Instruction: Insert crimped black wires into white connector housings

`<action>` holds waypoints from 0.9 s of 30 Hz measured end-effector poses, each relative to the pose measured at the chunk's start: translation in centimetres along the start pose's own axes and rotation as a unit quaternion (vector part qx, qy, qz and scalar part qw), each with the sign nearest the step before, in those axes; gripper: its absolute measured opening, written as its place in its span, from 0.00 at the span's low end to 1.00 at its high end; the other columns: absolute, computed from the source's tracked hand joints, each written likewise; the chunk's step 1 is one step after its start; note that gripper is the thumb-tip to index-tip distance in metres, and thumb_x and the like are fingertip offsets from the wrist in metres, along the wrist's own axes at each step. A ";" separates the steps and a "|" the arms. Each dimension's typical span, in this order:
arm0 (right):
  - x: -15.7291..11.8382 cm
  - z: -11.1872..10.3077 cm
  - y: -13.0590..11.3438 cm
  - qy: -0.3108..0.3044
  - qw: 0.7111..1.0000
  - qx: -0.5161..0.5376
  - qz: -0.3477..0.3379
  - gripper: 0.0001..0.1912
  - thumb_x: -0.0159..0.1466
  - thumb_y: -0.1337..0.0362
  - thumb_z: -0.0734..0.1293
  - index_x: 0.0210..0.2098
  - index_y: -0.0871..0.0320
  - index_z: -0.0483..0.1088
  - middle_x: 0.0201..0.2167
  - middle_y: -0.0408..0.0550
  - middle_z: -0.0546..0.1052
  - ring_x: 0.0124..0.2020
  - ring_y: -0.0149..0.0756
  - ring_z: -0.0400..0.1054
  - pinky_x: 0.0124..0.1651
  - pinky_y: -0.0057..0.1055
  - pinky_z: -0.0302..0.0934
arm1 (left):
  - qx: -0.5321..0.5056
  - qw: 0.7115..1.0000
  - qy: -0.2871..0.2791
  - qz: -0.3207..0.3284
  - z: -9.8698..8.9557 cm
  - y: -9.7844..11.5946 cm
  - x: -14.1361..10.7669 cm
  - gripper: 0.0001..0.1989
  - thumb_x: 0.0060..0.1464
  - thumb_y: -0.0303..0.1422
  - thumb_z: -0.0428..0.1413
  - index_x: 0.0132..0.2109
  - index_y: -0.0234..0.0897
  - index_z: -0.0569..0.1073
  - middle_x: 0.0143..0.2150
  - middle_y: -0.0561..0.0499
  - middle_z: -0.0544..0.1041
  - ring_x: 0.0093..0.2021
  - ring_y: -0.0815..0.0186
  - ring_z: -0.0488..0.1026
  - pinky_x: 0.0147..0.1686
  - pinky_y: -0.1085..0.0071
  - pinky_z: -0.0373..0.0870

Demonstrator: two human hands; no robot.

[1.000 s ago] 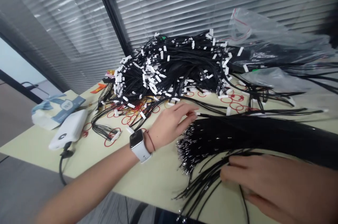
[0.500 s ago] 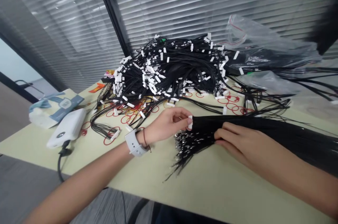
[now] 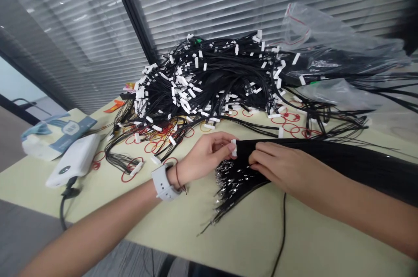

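Observation:
A small white connector (image 3: 234, 148) is pinched between the thumb and fingers of my left hand (image 3: 212, 153). It is at the upper left end of a thick bundle of black wires (image 3: 352, 159), whose loose ends carry shiny metal terminals (image 3: 230, 181). My right hand (image 3: 274, 161) is closed over the bundle just right of the connector, fingertips pinched together. One black wire (image 3: 283, 233) trails from beneath that hand toward the table's front edge. The pinched wire end is hidden by the fingers.
Behind my hands is a big heap of black cables (image 3: 215, 76) with white connectors. Red rubber bands (image 3: 290, 129) lie scattered about. A white power bank (image 3: 75, 159) and a tissue pack (image 3: 58, 133) are at left; clear plastic bags (image 3: 339, 55) at back right.
My right hand has moved left along the bundle, closer to the connector. A single wire now trails below it. My left hand keeps the connector in nearly the same place.

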State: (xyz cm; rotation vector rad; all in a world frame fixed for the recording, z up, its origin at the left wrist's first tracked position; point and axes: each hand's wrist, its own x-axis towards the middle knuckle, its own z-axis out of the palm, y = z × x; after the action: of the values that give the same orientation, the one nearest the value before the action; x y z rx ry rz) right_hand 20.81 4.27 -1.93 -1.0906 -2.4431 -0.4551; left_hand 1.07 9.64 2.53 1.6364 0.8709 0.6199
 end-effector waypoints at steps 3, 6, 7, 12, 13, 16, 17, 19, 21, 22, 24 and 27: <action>-0.4 0.2 0.1 0.011 1.000 0.007 0.014 0.09 0.62 0.72 0.58 0.34 0.61 0.69 0.35 0.47 0.69 0.35 0.27 0.61 0.38 0.27 0.57 | 0.020 1.000 0.006 0.011 0.1 -0.1 0.0 0.15 0.54 0.36 0.54 0.45 0.29 0.68 0.32 0.52 0.73 0.31 0.81 0.70 0.33 0.86 0.68; -0.5 -0.1 -0.2 0.051 0.997 0.039 0.029 0.07 0.63 0.73 0.58 0.34 0.61 0.67 0.37 0.46 0.69 0.37 0.26 0.61 0.41 0.26 0.57 | 0.020 1.000 0.003 0.018 0.1 -0.2 0.0 0.14 0.55 0.36 0.53 0.45 0.29 0.68 0.33 0.51 0.73 0.32 0.81 0.70 0.33 0.86 0.67; -0.5 -0.3 -0.3 0.071 0.996 0.051 0.036 0.08 0.63 0.72 0.58 0.33 0.61 0.67 0.36 0.45 0.70 0.37 0.25 0.62 0.41 0.25 0.57 | 0.018 1.000 -0.001 0.017 0.1 -0.3 0.0 0.14 0.55 0.35 0.53 0.45 0.29 0.68 0.33 0.51 0.73 0.32 0.81 0.70 0.34 0.85 0.68; -0.2 -1.4 -0.6 0.140 0.985 0.067 0.072 0.10 0.65 0.68 0.58 0.33 0.58 0.71 0.31 0.40 0.73 0.32 0.21 0.66 0.36 0.22 0.58 | 0.031 0.999 -0.002 0.026 0.2 0.0 -0.2 0.12 0.55 0.33 0.53 0.44 0.30 0.67 0.33 0.51 0.73 0.32 0.81 0.69 0.33 0.86 0.67; -0.2 -1.5 -0.6 0.142 0.985 0.068 0.074 0.10 0.65 0.67 0.58 0.34 0.57 0.72 0.31 0.39 0.74 0.32 0.20 0.67 0.35 0.22 0.58 | 0.044 0.999 0.002 0.031 0.2 0.0 -0.3 0.12 0.55 0.33 0.53 0.44 0.30 0.67 0.33 0.51 0.73 0.33 0.81 0.69 0.33 0.86 0.67; -0.3 -1.8 -0.4 0.095 0.983 0.120 0.103 0.11 0.64 0.64 0.60 0.33 0.54 0.74 0.33 0.38 0.75 0.32 0.20 0.68 0.36 0.22 0.59 | 0.081 0.996 0.007 0.040 0.3 0.2 -0.6 0.12 0.55 0.34 0.53 0.45 0.31 0.68 0.33 0.52 0.73 0.34 0.81 0.70 0.35 0.86 0.66; -0.2 -1.9 -0.3 0.065 0.977 0.160 0.121 0.11 0.64 0.62 0.60 0.31 0.53 0.74 0.33 0.38 0.75 0.31 0.20 0.68 0.36 0.22 0.60 | 0.087 0.995 0.008 0.041 0.3 0.2 -0.6 0.12 0.55 0.34 0.53 0.44 0.31 0.68 0.33 0.52 0.73 0.34 0.81 0.70 0.35 0.86 0.66; -0.2 -2.0 -0.1 0.015 0.952 0.252 0.172 0.13 0.62 0.56 0.61 0.29 0.53 0.74 0.32 0.38 0.75 0.30 0.20 0.67 0.33 0.20 0.60 | 0.091 0.995 0.009 0.040 0.5 0.3 -0.7 0.11 0.56 0.34 0.53 0.44 0.31 0.67 0.33 0.52 0.73 0.33 0.81 0.70 0.34 0.86 0.66; -0.1 -2.1 -0.1 0.005 0.921 0.309 0.236 0.15 0.61 0.52 0.61 0.28 0.52 0.74 0.29 0.37 0.75 0.27 0.20 0.67 0.25 0.18 0.57 | 0.084 0.996 0.007 0.034 0.6 0.4 -0.7 0.09 0.56 0.32 0.52 0.42 0.31 0.67 0.32 0.52 0.73 0.33 0.81 0.69 0.34 0.87 0.65; 0.0 -2.1 -0.1 0.013 0.909 0.318 0.268 0.15 0.60 0.51 0.61 0.28 0.52 0.74 0.28 0.37 0.75 0.25 0.20 0.67 0.21 0.18 0.54 | 0.077 0.997 0.006 0.030 0.7 0.4 -0.7 0.08 0.56 0.31 0.52 0.42 0.31 0.66 0.32 0.53 0.72 0.32 0.82 0.69 0.34 0.87 0.66; 0.0 -2.1 -0.1 0.036 0.895 0.310 0.318 0.16 0.59 0.50 0.62 0.29 0.51 0.75 0.26 0.37 0.75 0.20 0.20 0.64 0.16 0.17 0.50 | 0.065 0.998 0.006 0.023 0.7 0.5 -0.7 0.06 0.56 0.29 0.51 0.41 0.31 0.66 0.32 0.53 0.72 0.32 0.82 0.69 0.34 0.87 0.66; -0.1 -2.2 -0.1 0.071 0.904 0.276 0.317 0.13 0.58 0.53 0.63 0.28 0.51 0.77 0.25 0.36 0.75 0.16 0.18 0.61 0.15 0.15 0.50 | 0.046 0.999 0.010 0.018 0.7 0.4 -0.6 0.06 0.56 0.28 0.51 0.41 0.31 0.66 0.31 0.53 0.72 0.31 0.82 0.69 0.33 0.87 0.65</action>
State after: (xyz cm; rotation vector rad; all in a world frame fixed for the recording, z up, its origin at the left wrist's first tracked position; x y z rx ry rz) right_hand 21.33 3.12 -0.13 -1.4170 -1.7611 0.3364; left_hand 1.36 8.67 2.80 1.7340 0.8977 0.6293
